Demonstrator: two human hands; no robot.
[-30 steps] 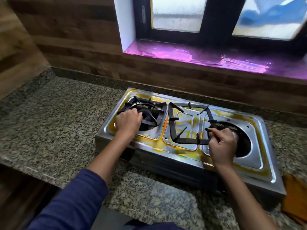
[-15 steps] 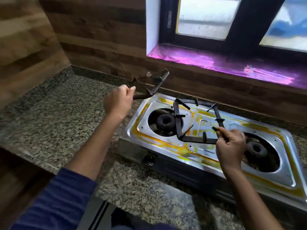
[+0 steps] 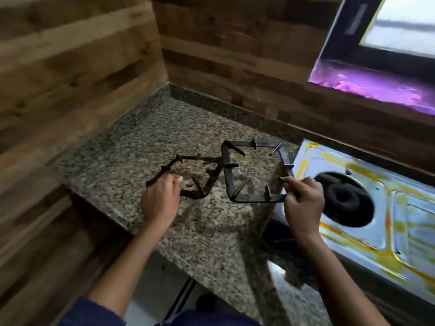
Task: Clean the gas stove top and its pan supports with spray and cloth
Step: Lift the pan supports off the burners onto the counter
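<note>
Two black square pan supports are off the stove, over the granite counter left of it. My left hand (image 3: 161,198) grips the near edge of the left pan support (image 3: 213,178), which lies low on the counter. My right hand (image 3: 303,203) holds the near right corner of the right pan support (image 3: 227,175), which is level beside the stove's left end. The steel gas stove (image 3: 367,234) at the right is smeared with yellow stains, and its left burner (image 3: 343,203) sits bare. No spray or cloth is in view.
The speckled granite counter (image 3: 131,149) runs into a corner of wood-panelled walls (image 3: 70,67). A window ledge with a purple sheen (image 3: 367,88) is at the upper right. The counter's front edge falls away below my forearms.
Both pan supports have come off the stove and moved left over the counter. The left one, held high half a second ago, is now down at the counter. My view has swung left.
</note>
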